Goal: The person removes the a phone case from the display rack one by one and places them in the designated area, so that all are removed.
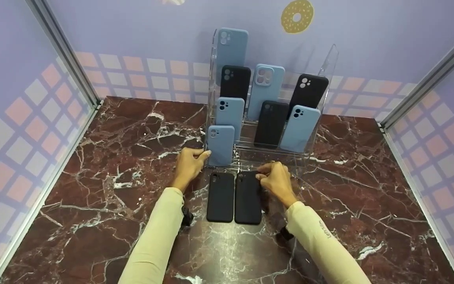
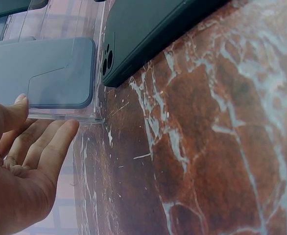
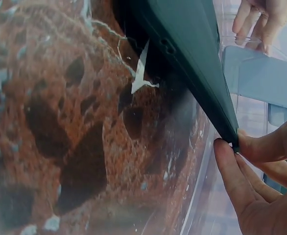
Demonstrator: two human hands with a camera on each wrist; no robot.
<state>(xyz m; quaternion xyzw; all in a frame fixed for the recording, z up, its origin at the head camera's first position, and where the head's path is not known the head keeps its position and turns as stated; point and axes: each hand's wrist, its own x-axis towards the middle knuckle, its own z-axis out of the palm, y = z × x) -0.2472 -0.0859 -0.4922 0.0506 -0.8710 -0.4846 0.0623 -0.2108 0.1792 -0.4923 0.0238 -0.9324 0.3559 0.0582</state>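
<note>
Head: the right hand (image 1: pixel 276 179) pinches a matte black case (image 1: pixel 248 201) over veined marble (image 1: pixel 369 197); the left hand (image 1: pixel 189 161) grips the clear plastic stand (image 1: pixel 266 156) beside a blue case (image 1: pixel 222 146). Left wrist: thumb and fingers straddle the transparent edge. Right wrist: fingertips clasp the rounded corner.

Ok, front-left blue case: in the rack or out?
In: head view shows the blue case standing in the clear rack, lowest tier.
</note>
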